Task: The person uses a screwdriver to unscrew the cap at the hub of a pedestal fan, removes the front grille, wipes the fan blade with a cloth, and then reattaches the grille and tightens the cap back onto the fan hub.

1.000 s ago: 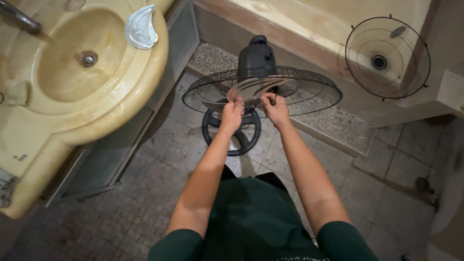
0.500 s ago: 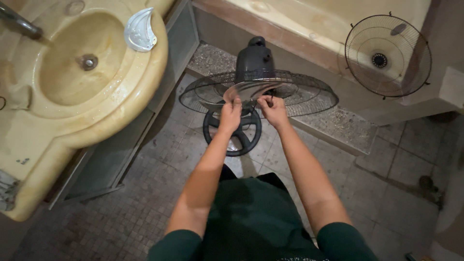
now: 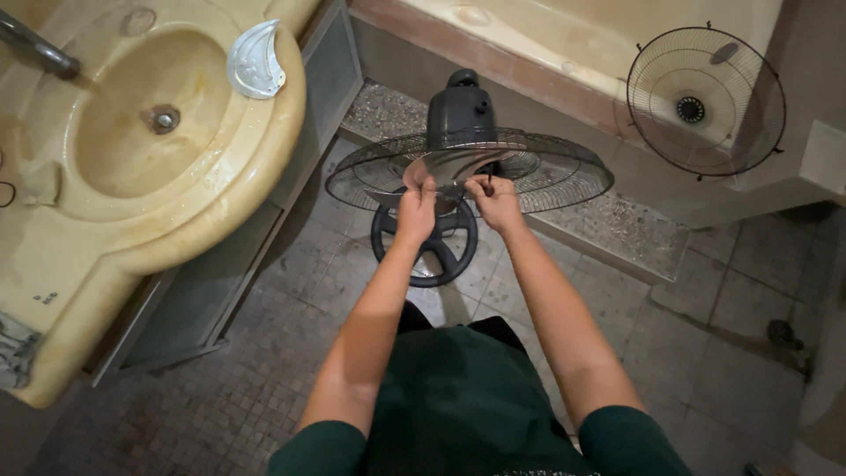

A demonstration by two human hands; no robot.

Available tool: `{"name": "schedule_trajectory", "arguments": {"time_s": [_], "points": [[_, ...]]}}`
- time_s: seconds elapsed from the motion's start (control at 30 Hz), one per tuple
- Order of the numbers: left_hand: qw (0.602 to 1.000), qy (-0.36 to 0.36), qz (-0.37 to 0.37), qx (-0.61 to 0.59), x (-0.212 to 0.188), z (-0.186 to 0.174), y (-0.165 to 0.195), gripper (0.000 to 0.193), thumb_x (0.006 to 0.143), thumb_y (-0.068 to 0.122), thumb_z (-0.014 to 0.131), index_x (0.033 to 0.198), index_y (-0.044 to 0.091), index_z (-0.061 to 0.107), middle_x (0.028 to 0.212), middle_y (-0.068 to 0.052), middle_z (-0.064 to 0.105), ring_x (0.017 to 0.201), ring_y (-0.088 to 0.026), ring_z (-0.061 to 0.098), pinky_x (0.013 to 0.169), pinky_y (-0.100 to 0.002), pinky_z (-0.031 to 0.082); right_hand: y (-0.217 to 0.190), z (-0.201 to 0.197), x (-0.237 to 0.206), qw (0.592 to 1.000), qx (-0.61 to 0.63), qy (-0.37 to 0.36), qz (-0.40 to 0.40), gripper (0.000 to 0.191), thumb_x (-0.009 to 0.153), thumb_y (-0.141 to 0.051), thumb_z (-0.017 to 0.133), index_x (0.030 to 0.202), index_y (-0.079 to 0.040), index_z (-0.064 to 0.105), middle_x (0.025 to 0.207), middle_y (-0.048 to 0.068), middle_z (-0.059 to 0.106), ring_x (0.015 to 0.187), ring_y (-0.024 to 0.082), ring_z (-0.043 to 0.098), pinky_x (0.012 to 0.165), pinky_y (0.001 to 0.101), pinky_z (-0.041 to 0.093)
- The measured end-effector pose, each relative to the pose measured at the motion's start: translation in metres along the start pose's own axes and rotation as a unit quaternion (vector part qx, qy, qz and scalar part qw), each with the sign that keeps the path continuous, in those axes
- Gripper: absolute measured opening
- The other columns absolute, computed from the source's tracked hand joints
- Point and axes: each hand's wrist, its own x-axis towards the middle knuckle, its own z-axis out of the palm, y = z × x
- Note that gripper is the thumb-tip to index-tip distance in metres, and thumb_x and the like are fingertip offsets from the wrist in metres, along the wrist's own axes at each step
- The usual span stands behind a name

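- Left hand [image 3: 416, 211] grips the clear fan blade [image 3: 449, 166]; right hand [image 3: 495, 201] pinches at its hub, fingers closed
- Blade sits inside the rear grille [image 3: 467, 172] of the dark floor fan [image 3: 458, 115]
- Detached front grille [image 3: 705, 101] leans to the fan's right, yellow sink [image 3: 220, 220] to its left
- Risk: blade may crack, or the fan tip, if it is pulled crooked

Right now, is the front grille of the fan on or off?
Off. The fan shows bare blades over its rear grille, both hands at the hub; a separate round grille leans by the tub.
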Motion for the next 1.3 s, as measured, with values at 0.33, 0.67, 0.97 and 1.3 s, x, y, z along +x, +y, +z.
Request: {"name": "schedule_trajectory", "arguments": {"time_s": [0.33,0.67,0.97,1.3], "points": [[0.999,0.01,0.044,-0.008,-0.002,-0.001,-0.005,0.056,0.105,0.049,0.046,0.104,-0.005,0.064,0.075,-0.011,0.069,0.076,-0.02,0.07,0.071,-0.038,0.053,0.01,0.003,-0.007,0.995,-0.028,-0.01,0.094,0.019,0.097,-0.022,0.072,0.097,-0.004,0.074,0.064,-0.004,0.06,0.052,0.005,0.049,0.049,0.0251,0.041],[0.992,-0.06,-0.01,-0.109,-0.007,0.002,-0.025,0.056,0.111,0.047,0.047,0.077,0.003,0.055,0.065,0.002,0.048,0.06,-0.01,0.044,0.055,-0.03,0.036,0.023,0.009,-0.015,0.994,0.01,0.011,0.108,0.014,0.098,-0.019,0.07,0.093,-0.005,0.071,0.067,-0.005,0.06,0.055,0.005,0.05,0.05,0.0242,0.04],[0.983,-0.068,-0.018,-0.169,-0.006,0.005,-0.02,0.052,0.111,0.044,0.048,0.073,0.009,0.052,0.064,0.007,0.045,0.057,-0.005,0.039,0.051,-0.026,0.031,0.02,0.007,-0.014,0.993,0.062,0.004,0.104,0.013,0.099,-0.017,0.07,0.092,-0.006,0.07,0.064,-0.006,0.056,0.051,0.004,0.047,0.046,0.0235,0.036],[0.968,-0.076,-0.016,-0.239,-0.008,0.008,-0.014,0.043,0.11,0.041,0.046,0.084,0.008,0.057,0.071,0.007,0.051,0.061,-0.004,0.046,0.055,-0.022,0.037,0.015,0.009,-0.012,0.99,0.075,0.016,0.115,0.011,0.098,-0.017,0.071,0.096,-0.006,0.072,0.065,-0.007,0.056,0.053,0.003,0.045,0.047,0.0229,0.034]]}}
